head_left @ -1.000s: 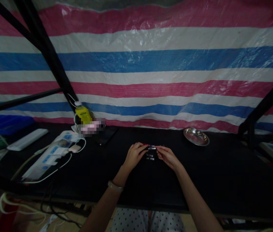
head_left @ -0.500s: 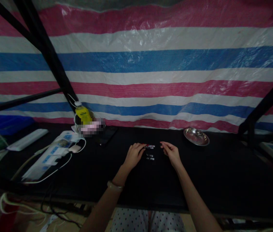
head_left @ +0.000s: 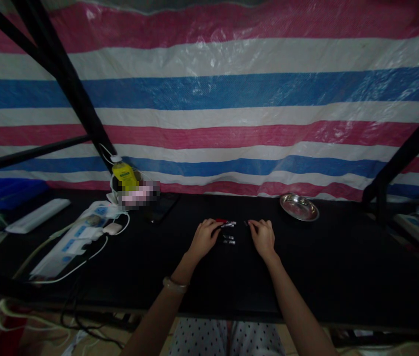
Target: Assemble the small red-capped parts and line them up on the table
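Note:
My left hand (head_left: 205,236) is closed near the middle of the black table, its thumb and fingers on a slim silver-ended piece (head_left: 228,225) that lies slightly tilted. Right behind that piece is a red one with a silver end (head_left: 221,220). Two dark, slim pieces with silver ends (head_left: 229,242) lie side by side on the table, nearer to me. To the right, my right hand (head_left: 264,239) pinches a small dark piece (head_left: 246,223), too small to name. A gap separates it from the silver ends.
A shiny metal dish (head_left: 299,206) sits at the back right. Toward the left are a yellow bottle (head_left: 125,174), a dark flat phone-like slab (head_left: 163,206) and a white power strip (head_left: 72,242) with cables. Striped sheeting (head_left: 231,118) hangs behind the table, between black frame bars (head_left: 68,89).
The slim piece at my left fingers has turned to a tilt, showing more of the red one behind it. My right fingertips have curled in, and the small piece in them shows more.

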